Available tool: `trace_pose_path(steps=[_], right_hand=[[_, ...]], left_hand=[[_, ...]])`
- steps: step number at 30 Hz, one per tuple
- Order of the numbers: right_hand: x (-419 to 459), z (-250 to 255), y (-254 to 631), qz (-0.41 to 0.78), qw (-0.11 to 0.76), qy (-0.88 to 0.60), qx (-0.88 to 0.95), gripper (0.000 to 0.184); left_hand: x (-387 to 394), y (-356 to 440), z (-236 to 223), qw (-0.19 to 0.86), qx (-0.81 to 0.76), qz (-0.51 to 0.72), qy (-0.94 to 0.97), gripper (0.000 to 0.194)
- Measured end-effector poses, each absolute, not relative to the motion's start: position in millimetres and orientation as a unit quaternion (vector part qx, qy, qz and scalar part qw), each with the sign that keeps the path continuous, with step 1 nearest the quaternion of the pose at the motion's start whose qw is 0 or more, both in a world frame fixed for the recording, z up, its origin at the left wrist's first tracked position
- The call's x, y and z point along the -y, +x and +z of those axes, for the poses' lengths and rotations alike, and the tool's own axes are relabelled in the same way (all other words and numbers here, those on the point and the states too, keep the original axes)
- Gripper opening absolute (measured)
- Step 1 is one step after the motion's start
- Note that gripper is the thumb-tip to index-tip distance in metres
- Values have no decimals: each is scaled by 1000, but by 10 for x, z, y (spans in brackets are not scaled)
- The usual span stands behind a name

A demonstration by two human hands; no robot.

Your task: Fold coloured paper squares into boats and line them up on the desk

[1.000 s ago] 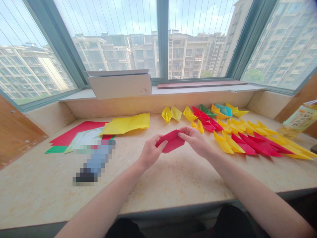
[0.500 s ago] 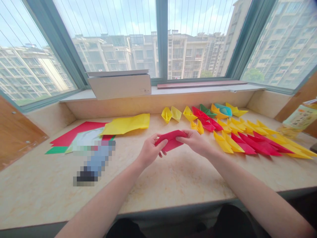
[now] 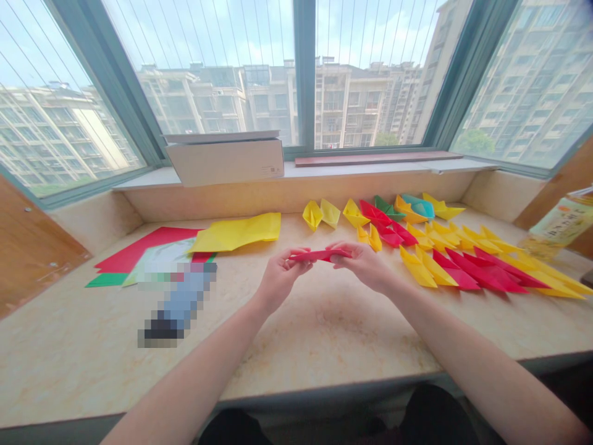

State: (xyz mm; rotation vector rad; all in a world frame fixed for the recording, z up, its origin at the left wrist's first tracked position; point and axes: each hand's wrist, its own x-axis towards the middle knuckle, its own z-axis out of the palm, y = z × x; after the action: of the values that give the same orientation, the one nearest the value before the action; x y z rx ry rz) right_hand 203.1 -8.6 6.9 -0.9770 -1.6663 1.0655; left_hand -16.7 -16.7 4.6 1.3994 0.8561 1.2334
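Note:
A folded red paper (image 3: 319,254) is held above the counter, seen nearly edge-on as a thin strip. My left hand (image 3: 283,275) pinches its left end between thumb and fingers. At the right end, my right hand (image 3: 360,262) grips it the same way. Several folded paper boats stand to the right of my hands, among them a yellow boat (image 3: 419,266), a red boat (image 3: 484,270) and a green boat (image 3: 389,208). Two yellow paper pieces (image 3: 312,214) stand just behind my hands.
Left on the stone counter (image 3: 296,346) lie a yellow paper sheet (image 3: 241,233), red sheets (image 3: 143,247), a green sheet (image 3: 105,280) and a blurred-out object (image 3: 185,300). A white box (image 3: 227,161) rests on the sill. A labelled bottle (image 3: 558,222) is at far right.
Both hands have tilted the red paper, so its broad face no longer shows and it appears as a thin strip. The boats and sheets have stayed put.

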Motion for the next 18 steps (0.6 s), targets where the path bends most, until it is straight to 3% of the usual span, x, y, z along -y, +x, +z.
trace_pose_path(steps=[3,8,18], right_hand=[[58,27,2035,465,469,-381,647,33],[18,12,2070,384,483,-405,675,27],[75,78,2060,404,454,-409,680,24]], left_hand=[[178,-158,42,478,-354,511,621,25],[199,-150,28,495,-311,504,636,35],[163,-179,-3,353,-352,516,697,17]])
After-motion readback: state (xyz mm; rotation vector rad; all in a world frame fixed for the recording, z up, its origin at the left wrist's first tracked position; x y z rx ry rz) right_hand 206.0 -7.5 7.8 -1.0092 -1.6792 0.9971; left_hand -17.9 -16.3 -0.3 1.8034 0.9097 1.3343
